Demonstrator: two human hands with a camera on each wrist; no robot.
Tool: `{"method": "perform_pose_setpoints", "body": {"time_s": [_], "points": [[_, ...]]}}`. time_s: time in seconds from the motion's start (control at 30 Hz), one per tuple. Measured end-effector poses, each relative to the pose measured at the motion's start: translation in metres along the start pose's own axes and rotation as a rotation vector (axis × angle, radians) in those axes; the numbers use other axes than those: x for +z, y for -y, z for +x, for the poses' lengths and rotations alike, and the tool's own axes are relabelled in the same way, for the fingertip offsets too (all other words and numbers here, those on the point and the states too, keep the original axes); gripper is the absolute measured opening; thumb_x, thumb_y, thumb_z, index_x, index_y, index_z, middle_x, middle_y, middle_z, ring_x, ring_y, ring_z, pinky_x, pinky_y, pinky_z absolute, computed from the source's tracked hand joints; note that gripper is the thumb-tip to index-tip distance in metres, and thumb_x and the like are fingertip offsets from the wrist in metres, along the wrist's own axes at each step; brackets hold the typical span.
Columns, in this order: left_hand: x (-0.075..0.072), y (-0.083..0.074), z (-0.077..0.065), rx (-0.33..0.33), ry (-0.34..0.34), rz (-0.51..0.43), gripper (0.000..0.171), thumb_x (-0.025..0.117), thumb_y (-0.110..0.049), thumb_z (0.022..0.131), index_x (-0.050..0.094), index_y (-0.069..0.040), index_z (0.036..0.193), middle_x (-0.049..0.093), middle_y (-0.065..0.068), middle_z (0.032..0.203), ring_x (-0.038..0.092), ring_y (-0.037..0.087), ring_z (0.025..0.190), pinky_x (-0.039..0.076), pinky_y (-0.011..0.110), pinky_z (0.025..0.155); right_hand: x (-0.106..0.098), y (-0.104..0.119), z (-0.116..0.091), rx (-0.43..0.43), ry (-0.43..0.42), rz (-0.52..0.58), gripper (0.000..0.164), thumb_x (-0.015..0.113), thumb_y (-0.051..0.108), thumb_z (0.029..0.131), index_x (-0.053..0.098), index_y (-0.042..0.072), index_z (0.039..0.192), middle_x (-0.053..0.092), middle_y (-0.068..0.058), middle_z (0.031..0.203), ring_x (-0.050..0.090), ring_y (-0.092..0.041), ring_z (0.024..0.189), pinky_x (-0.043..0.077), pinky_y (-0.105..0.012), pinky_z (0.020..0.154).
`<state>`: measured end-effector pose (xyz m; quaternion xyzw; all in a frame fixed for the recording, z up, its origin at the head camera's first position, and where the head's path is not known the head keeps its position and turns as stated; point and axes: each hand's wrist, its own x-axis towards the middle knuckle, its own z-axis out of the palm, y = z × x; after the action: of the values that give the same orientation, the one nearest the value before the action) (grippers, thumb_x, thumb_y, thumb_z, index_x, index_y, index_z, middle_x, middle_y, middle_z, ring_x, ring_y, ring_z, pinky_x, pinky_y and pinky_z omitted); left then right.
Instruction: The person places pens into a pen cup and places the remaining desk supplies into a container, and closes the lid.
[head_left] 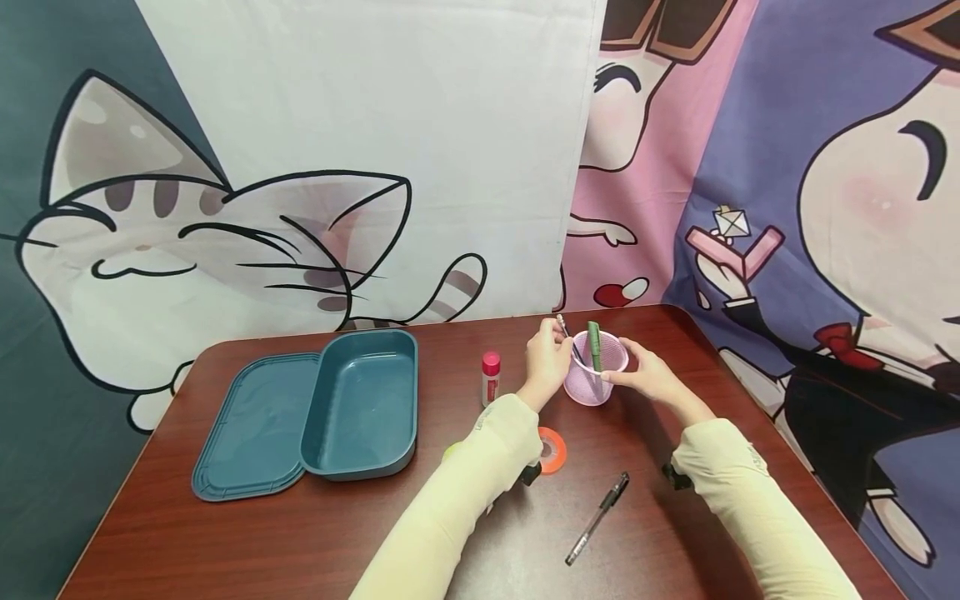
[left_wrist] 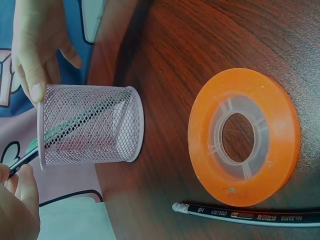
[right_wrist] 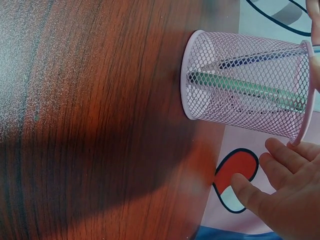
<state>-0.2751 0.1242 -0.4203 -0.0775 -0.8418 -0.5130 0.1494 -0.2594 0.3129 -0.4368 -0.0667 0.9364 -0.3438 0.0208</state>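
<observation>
A pink mesh pen cup [head_left: 588, 390] stands upright towards the back right of the table. My left hand [head_left: 546, 364] pinches a dark, thin pencil [left_wrist: 24, 161] by its upper part, above the rim. Through the mesh in the right wrist view, the lower part of the pencil [right_wrist: 260, 57] shows inside the cup. A green pen [head_left: 594, 343] leans in the same cup. With thumb and fingertips, my right hand [head_left: 651, 379] holds the cup's rim from the right side.
A roll of orange tape [left_wrist: 280, 140] and an HB pencil [left_wrist: 250, 215] lie near the left forearm. A red-capped glue stick [head_left: 491, 379] stands left of the cup. Farther left are a blue box [head_left: 360, 408] and its lid [head_left: 255, 425]. A black-capped pen [head_left: 597, 518] lies in front.
</observation>
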Motion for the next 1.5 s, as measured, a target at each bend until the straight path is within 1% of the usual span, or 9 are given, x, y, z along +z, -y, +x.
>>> {"method": "perform_pose_setpoints", "body": {"time_s": [0.17,0.3,0.57,0.7,0.83,1.07,1.23,1.33,1.5], "points": [[0.001,0.001,-0.001,0.009,-0.008,-0.006,0.015,0.061,-0.008,0.078,0.054,-0.007,0.092,0.067,0.005,0.078,0.065,0.014,0.073,0.046,0.021,0.064,0.000,0.002,0.000,0.002,0.003,-0.005,0.083,0.066,0.037,0.075,0.027,-0.007,0.134,0.035,-0.029,0.132,0.034,-0.042,0.121,0.027,-0.056,0.098],[0.000,0.003,-0.002,-0.006,0.000,-0.014,0.019,0.061,-0.010,0.077,0.054,-0.007,0.095,0.068,0.004,0.079,0.066,0.014,0.074,0.046,0.020,0.065,0.000,0.003,-0.001,-0.001,-0.001,-0.007,0.083,0.067,0.037,0.075,0.027,-0.007,0.133,0.036,-0.029,0.132,0.034,-0.042,0.120,0.027,-0.056,0.097],[-0.007,0.012,-0.004,-0.045,0.049,-0.010,0.024,0.062,-0.012,0.078,0.056,-0.007,0.101,0.068,0.004,0.082,0.066,0.014,0.076,0.047,0.023,0.069,0.000,0.001,-0.001,0.001,-0.011,-0.008,0.083,0.068,0.035,0.074,0.028,-0.008,0.133,0.037,-0.030,0.131,0.036,-0.042,0.119,0.028,-0.055,0.097],[-0.014,0.020,-0.005,-0.074,0.093,0.017,0.024,0.063,-0.014,0.079,0.057,-0.008,0.102,0.067,0.004,0.083,0.065,0.014,0.078,0.048,0.023,0.069,-0.001,0.002,-0.002,0.005,-0.009,-0.002,0.083,0.068,0.035,0.074,0.028,-0.008,0.133,0.036,-0.030,0.131,0.035,-0.042,0.120,0.027,-0.055,0.098],[-0.021,0.028,-0.008,-0.100,0.159,0.095,0.022,0.063,-0.017,0.079,0.058,-0.011,0.099,0.067,0.001,0.083,0.064,0.012,0.078,0.046,0.021,0.067,-0.001,0.002,-0.002,0.014,-0.002,-0.001,0.084,0.067,0.036,0.074,0.027,-0.008,0.133,0.035,-0.031,0.132,0.034,-0.043,0.120,0.027,-0.056,0.097],[-0.026,0.045,-0.016,-0.105,0.256,0.182,0.028,0.067,-0.019,0.077,0.058,-0.009,0.101,0.068,0.001,0.085,0.062,0.016,0.081,0.045,0.024,0.069,-0.001,0.003,-0.002,0.014,-0.002,-0.005,0.084,0.067,0.036,0.074,0.027,-0.008,0.133,0.036,-0.031,0.131,0.035,-0.043,0.120,0.028,-0.056,0.097],[-0.029,0.050,-0.021,-0.116,0.339,0.229,0.031,0.068,-0.018,0.076,0.058,-0.009,0.104,0.066,0.004,0.089,0.060,0.017,0.083,0.045,0.025,0.070,0.000,0.004,-0.002,0.017,0.002,-0.012,0.084,0.067,0.037,0.074,0.027,-0.007,0.133,0.036,-0.031,0.131,0.035,-0.043,0.119,0.028,-0.056,0.097],[-0.031,0.052,-0.025,-0.079,0.382,0.268,0.030,0.067,-0.017,0.076,0.058,-0.009,0.103,0.065,0.005,0.089,0.059,0.017,0.083,0.045,0.025,0.072,0.000,0.003,-0.002,0.022,0.005,-0.007,0.084,0.067,0.038,0.074,0.027,-0.007,0.134,0.036,-0.030,0.132,0.035,-0.043,0.120,0.028,-0.056,0.097],[-0.035,0.057,-0.031,0.011,0.412,0.357,0.026,0.067,-0.015,0.075,0.060,-0.008,0.099,0.064,0.005,0.085,0.059,0.017,0.079,0.044,0.025,0.071,-0.001,0.002,-0.002,0.032,0.014,0.003,0.086,0.067,0.039,0.074,0.026,-0.006,0.134,0.034,-0.029,0.133,0.033,-0.042,0.121,0.027,-0.056,0.098]]}}
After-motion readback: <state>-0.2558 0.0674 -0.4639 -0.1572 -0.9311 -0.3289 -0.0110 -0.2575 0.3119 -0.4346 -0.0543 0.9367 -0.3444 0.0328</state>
